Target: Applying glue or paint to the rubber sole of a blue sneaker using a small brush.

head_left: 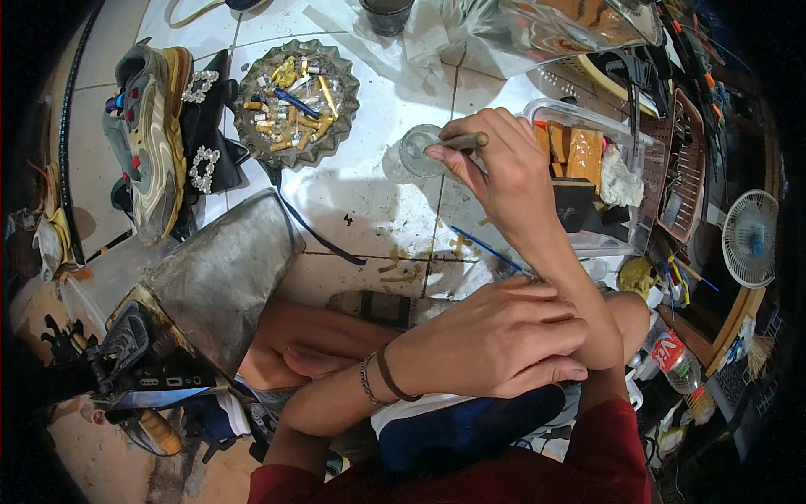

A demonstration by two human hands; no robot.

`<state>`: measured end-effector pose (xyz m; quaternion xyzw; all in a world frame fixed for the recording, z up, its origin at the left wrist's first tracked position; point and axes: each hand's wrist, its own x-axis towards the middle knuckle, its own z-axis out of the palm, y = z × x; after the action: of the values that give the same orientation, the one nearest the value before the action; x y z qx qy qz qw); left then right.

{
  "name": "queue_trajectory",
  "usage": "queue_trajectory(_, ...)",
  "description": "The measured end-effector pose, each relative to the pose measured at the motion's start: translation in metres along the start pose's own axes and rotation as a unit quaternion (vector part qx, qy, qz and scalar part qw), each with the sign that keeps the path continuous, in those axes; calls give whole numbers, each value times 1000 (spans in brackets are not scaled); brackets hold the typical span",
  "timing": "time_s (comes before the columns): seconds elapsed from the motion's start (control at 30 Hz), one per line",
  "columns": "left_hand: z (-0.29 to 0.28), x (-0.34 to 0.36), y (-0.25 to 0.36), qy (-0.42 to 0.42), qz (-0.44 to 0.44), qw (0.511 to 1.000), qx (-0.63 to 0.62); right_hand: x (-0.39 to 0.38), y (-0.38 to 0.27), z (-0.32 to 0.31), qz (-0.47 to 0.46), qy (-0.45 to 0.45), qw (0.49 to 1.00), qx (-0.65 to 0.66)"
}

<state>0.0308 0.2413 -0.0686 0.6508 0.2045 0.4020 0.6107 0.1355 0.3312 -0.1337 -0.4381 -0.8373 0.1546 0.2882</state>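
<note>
nearest the eye, the left grip (512, 336) is lying back-up over the right forearm (581, 281), perhaps to keep that arm steady; its underside is being hidden, so i cannot tell whether it is clasping anything. farther out, the right grip (504, 160) is pinching a slim, wooden-looking stick (474, 141), probably because so thin a handle is needing only a light hold. its long axis is running roughly sideways: the blunt end is pointing right, back across the grip, while the other is heading left towards a small clear glass (417, 151). whether the tip is dipping in, i cannot make out. that glass is standing just left of the right grip on the tiled floor (378, 206), likely for easy reach. farther left, a scalloped ashtray (347, 107) is collecting cigarette ends (302, 126); right of the grip, a clear plastic box (600, 244) is keeping brown blocks (583, 160) together.
</note>
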Motion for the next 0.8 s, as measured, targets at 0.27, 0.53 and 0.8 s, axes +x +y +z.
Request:
queue_trajectory(0.27,-3,1,0,1,-12,1000,13,2,-3,-3,12,-22,1000,-17)
queue_trajectory(0.53,-3,1,0,8,-12,1000,25,-2,3,1,13,-8,1000,-4)
queue_trajectory(0.8,-4,2,-2,23,7,999,27,0,2,0,24,38,998,52)
